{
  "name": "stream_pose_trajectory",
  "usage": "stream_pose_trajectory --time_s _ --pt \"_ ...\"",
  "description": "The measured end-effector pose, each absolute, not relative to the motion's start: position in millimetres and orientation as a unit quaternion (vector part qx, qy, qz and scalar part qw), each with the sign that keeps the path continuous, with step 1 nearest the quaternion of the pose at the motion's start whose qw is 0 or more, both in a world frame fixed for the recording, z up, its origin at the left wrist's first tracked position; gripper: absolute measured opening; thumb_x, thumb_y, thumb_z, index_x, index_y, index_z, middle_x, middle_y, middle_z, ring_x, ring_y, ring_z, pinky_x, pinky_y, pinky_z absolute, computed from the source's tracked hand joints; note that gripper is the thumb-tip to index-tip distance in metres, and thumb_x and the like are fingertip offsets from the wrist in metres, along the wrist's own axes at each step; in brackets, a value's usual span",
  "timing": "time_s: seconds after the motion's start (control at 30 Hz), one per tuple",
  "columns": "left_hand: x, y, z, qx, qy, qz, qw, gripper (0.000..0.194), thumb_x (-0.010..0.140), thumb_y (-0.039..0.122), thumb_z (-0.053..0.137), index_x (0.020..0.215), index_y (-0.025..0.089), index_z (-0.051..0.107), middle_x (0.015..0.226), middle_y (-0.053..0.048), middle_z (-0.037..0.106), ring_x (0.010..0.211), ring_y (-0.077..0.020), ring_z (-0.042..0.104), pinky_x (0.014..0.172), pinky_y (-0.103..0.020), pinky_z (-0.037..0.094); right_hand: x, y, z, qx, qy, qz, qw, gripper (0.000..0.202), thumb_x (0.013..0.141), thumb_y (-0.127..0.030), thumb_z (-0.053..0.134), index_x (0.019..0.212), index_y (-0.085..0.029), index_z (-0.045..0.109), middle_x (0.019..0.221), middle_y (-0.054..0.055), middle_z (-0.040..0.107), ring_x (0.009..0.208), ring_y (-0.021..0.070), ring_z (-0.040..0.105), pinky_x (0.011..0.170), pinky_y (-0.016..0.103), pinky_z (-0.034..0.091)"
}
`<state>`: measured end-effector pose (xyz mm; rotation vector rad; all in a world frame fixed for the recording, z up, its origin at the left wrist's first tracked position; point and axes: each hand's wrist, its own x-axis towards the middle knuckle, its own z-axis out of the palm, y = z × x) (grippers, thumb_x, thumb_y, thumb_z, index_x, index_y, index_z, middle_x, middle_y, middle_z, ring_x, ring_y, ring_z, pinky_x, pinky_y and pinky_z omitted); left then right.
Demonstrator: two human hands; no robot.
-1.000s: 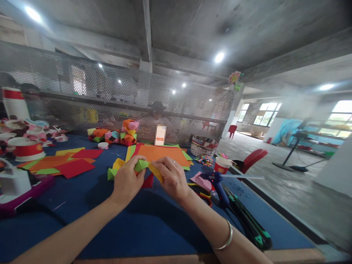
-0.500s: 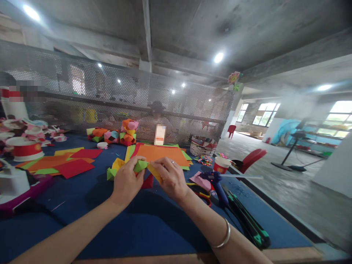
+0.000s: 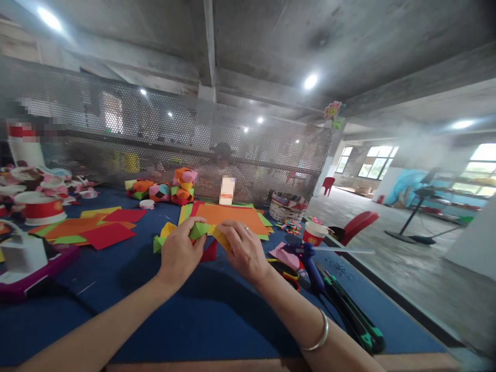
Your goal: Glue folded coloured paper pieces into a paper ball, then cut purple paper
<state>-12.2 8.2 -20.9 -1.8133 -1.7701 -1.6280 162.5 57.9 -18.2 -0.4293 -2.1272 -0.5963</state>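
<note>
Both of my hands work on a folded paper piece above the blue table (image 3: 217, 320). My left hand (image 3: 179, 254) pinches its green part (image 3: 198, 229). My right hand (image 3: 242, 251) pinches a yellow-orange folded flap (image 3: 220, 238) joined to it. More green and yellow folded paper (image 3: 161, 235) sticks out to the left of my left hand, and a red folded piece (image 3: 211, 251) lies just below, between the hands. A ring is on my right hand and a silver bangle (image 3: 318, 338) on that wrist.
A stack of orange sheets (image 3: 228, 216) lies behind the hands, loose red and orange sheets (image 3: 93, 230) to the left. A blue glue gun (image 3: 308, 258), scissors, a green-black cutter (image 3: 354, 320) and a red paper cup (image 3: 313, 233) sit on the right. Finished paper balls (image 3: 170, 190) stand by the mesh screen.
My hands stay on the folded paper; the right fingers have shifted slightly on the yellow flap. The view has moved a little.
</note>
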Motion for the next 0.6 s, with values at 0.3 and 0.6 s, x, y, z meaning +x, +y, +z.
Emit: stream_pose_trajectory --time_s 0.3,0.6 --pt "-8.7 7.5 -21.7 -0.587 -0.612 -0.53 0.024 0.029 0.084 0.027 0.055 0.108 0.023 0.071 0.107 -0.009 0.081 0.097 -0.032 0.074 0.083 -0.041 0.055 153.4 49.6 -18.0 -0.183 -0.835 -0.314 0.413 0.019 0.102 -0.013 0.051 0.115 -0.017 0.064 0.105 0.013 0.071 0.089 0.0235 0.067 0.076 0.035 0.06" --pt "-7.6 5.8 -18.7 -0.58 -0.63 -0.517 0.013 0.029 0.084 0.024 0.057 0.109 0.023 0.072 0.105 -0.009 0.081 0.097 -0.0322 0.073 0.082 -0.04 0.053 146.0 45.4 -17.6 -0.22 -0.835 -0.297 0.408 0.013 0.097 -0.007 0.057 0.104 -0.016 0.064 0.099 0.012 0.07 0.082 0.0226 0.065 0.071 0.034 0.058"
